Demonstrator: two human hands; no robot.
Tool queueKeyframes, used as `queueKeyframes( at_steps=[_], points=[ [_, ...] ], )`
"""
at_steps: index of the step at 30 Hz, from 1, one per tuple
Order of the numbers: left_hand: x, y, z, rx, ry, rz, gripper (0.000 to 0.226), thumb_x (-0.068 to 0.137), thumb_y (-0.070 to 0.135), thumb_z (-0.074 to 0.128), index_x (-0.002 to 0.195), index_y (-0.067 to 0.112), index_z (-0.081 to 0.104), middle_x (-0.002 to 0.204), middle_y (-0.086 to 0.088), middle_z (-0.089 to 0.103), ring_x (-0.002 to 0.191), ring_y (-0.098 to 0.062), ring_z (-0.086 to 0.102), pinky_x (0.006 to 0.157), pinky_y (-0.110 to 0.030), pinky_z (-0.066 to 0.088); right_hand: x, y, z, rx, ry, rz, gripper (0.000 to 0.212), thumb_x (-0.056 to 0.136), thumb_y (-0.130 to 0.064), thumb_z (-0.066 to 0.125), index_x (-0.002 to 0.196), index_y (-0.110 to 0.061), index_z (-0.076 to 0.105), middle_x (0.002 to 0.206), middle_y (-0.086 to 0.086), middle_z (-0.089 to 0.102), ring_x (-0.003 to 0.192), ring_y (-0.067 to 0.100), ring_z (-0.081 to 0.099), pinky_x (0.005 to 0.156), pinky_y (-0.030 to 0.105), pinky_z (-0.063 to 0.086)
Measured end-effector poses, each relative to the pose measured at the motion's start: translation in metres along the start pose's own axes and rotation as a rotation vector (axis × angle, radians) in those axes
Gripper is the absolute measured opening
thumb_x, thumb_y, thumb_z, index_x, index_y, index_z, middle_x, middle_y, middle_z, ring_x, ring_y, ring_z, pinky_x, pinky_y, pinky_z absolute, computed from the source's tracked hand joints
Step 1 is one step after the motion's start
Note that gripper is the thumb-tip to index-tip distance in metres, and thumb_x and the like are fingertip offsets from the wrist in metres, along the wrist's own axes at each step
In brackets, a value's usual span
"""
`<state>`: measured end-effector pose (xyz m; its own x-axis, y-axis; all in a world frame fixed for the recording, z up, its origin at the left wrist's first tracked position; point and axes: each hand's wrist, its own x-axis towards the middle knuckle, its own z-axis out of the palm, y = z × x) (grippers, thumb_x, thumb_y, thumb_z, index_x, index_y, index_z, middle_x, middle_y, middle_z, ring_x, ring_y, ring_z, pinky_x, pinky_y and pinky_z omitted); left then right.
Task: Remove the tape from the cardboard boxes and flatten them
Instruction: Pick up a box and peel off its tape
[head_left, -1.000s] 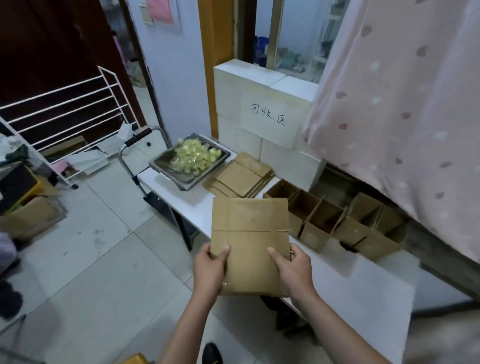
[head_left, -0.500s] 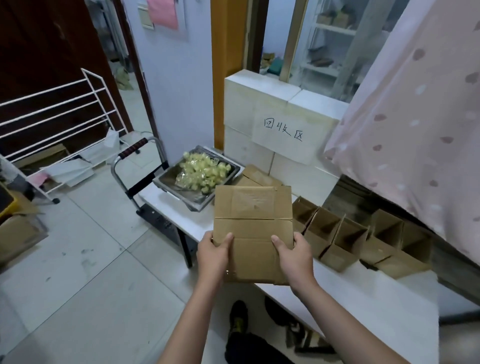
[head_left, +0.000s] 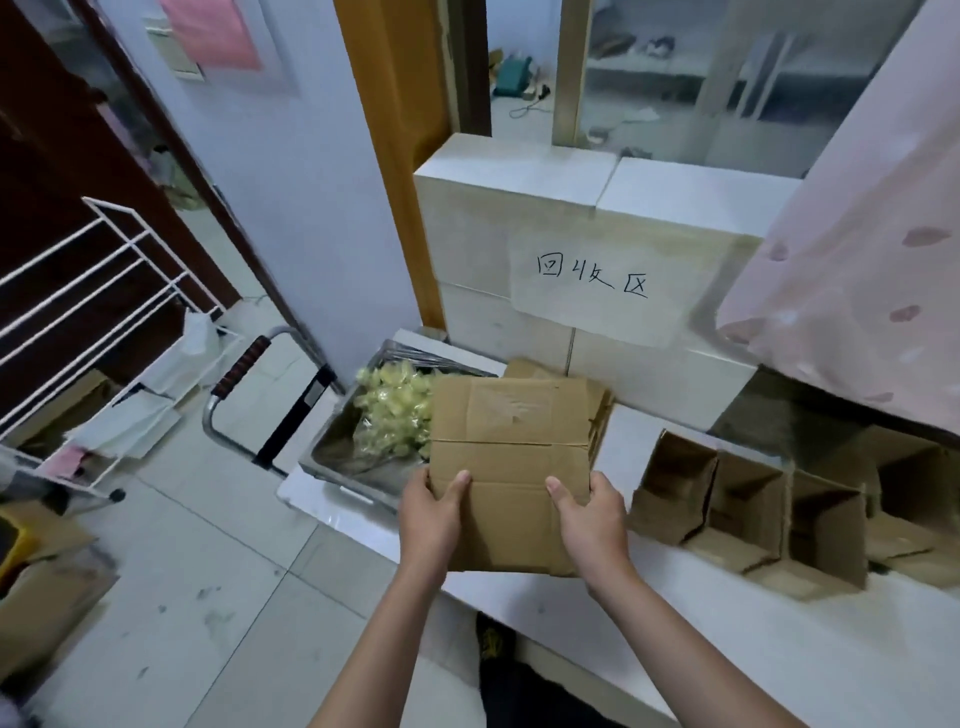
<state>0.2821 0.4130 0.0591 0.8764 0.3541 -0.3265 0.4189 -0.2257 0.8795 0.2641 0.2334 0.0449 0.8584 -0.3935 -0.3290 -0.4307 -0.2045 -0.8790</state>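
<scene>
— Item in hand?
— Flattened box (head_left: 511, 467): my left hand (head_left: 431, 512) and right hand (head_left: 592, 512) each grip a near corner, thumbs on top, fingers beneath.
— Change since a second ago?
— Carried forward from the table's near edge; now above the flattened stack (head_left: 597, 400), partly covering the tray (head_left: 332, 452).
— Outstanding?
— I judge this one ready to stack; open boxes (head_left: 753, 499) remain unflattened.

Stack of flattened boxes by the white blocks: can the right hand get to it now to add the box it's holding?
Probably yes. The stack of flattened boxes lies just beyond the held flattened box, nothing standing between. Both the right hand and left hand grip that box, so they'd carry it forward together.
</scene>
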Motion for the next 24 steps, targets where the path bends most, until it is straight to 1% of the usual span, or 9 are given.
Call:
queueKeyframes(
  at_steps=[2, 4, 6, 9, 11, 15, 18, 20, 24],
  points=[
    [0.030, 0.006, 0.005, 0.046, -0.030, -0.003, 0.029, 0.093, 0.034, 0.069, 0.115, 0.018, 0.063, 0.102, 0.002, 0.069, 0.092, -0.015, 0.064, 0.072, -0.033, 0.051, 0.017, -0.004, 0.013, 0.018, 0.035, 0.032, 0.039, 0.093, -0.041, 0.067, 0.118, -0.013, 0.060, 0.114, -0.001, 0.065, 0.108, 0.024, 0.061, 0.091, 0.037, 0.053],
    [0.056, 0.012, 0.012, 0.079, -0.058, 0.015, 0.027, 0.092, 0.033, 0.070, 0.113, 0.016, 0.063, 0.101, 0.000, 0.069, 0.089, -0.013, 0.064, 0.069, -0.031, 0.048, 0.035, -0.009, 0.022, 0.030, 0.064, 0.041, 0.018, 0.092, -0.038, 0.068, 0.100, -0.023, 0.062, 0.099, -0.005, 0.066, 0.096, 0.018, 0.063, 0.079, 0.032, 0.053],
    [0.075, 0.018, 0.020, 0.083, -0.099, 0.015, 0.024, 0.093, 0.029, 0.070, 0.111, 0.015, 0.063, 0.101, -0.001, 0.070, 0.090, -0.014, 0.065, 0.074, -0.032, 0.050, 0.051, -0.014, 0.027, 0.036, 0.085, 0.062, 0.013, 0.092, -0.034, 0.068, 0.092, -0.024, 0.060, 0.093, -0.007, 0.066, 0.089, 0.014, 0.063, 0.075, 0.029, 0.050],
    [0.094, 0.022, 0.033, 0.086, -0.147, -0.017, 0.019, 0.092, 0.025, 0.071, 0.106, 0.015, 0.065, 0.102, -0.001, 0.072, 0.093, -0.017, 0.067, 0.085, -0.036, 0.054, 0.069, -0.015, 0.031, 0.049, 0.114, 0.117, 0.012, 0.092, -0.031, 0.069, 0.093, -0.021, 0.062, 0.093, -0.006, 0.067, 0.088, 0.011, 0.064, 0.074, 0.028, 0.049],
    [0.105, 0.022, 0.042, 0.129, -0.165, -0.031, 0.020, 0.091, 0.026, 0.072, 0.105, 0.014, 0.065, 0.099, 0.000, 0.071, 0.094, -0.021, 0.067, 0.083, -0.035, 0.052, 0.080, -0.011, 0.033, 0.042, 0.134, 0.146, 0.011, 0.092, -0.031, 0.069, 0.094, -0.022, 0.062, 0.094, -0.008, 0.067, 0.088, 0.008, 0.063, 0.071, 0.025, 0.046],
    [0.126, 0.020, 0.059, 0.251, -0.256, -0.036, 0.025, 0.091, 0.028, 0.072, 0.110, 0.013, 0.065, 0.106, -0.005, 0.071, 0.097, -0.023, 0.065, 0.081, -0.031, 0.048, 0.095, -0.001, 0.035, 0.051, 0.163, 0.245, 0.016, 0.093, -0.033, 0.067, 0.101, -0.019, 0.063, 0.100, -0.004, 0.068, 0.094, 0.015, 0.064, 0.084, 0.033, 0.052],
    [0.143, 0.016, 0.069, 0.364, -0.323, -0.036, 0.031, 0.092, 0.032, 0.072, 0.111, 0.009, 0.064, 0.107, -0.010, 0.071, 0.097, -0.026, 0.065, 0.080, -0.033, 0.047, 0.099, 0.004, 0.040, 0.060, 0.208, 0.319, 0.015, 0.093, -0.032, 0.068, 0.099, -0.021, 0.061, 0.099, -0.007, 0.065, 0.091, 0.010, 0.062, 0.075, 0.028, 0.049],
    [0.153, 0.012, 0.074, 0.403, -0.375, -0.036, 0.035, 0.092, 0.032, 0.071, 0.113, 0.006, 0.064, 0.109, -0.014, 0.071, 0.102, -0.032, 0.065, 0.087, -0.041, 0.052, 0.101, 0.006, 0.046, 0.078, 0.245, 0.360, 0.015, 0.093, -0.031, 0.068, 0.097, -0.020, 0.059, 0.097, -0.007, 0.064, 0.088, 0.008, 0.061, 0.071, 0.025, 0.048],
    [0.169, 0.010, 0.080, 0.436, -0.454, -0.022, 0.034, 0.093, 0.028, 0.071, 0.112, 0.002, 0.063, 0.108, -0.018, 0.070, 0.102, -0.035, 0.065, 0.090, -0.046, 0.052, 0.105, 0.006, 0.058, 0.103, 0.284, 0.449, 0.022, 0.093, -0.030, 0.068, 0.104, -0.012, 0.061, 0.103, 0.002, 0.066, 0.097, 0.021, 0.064, 0.087, 0.036, 0.054]
  ],
)
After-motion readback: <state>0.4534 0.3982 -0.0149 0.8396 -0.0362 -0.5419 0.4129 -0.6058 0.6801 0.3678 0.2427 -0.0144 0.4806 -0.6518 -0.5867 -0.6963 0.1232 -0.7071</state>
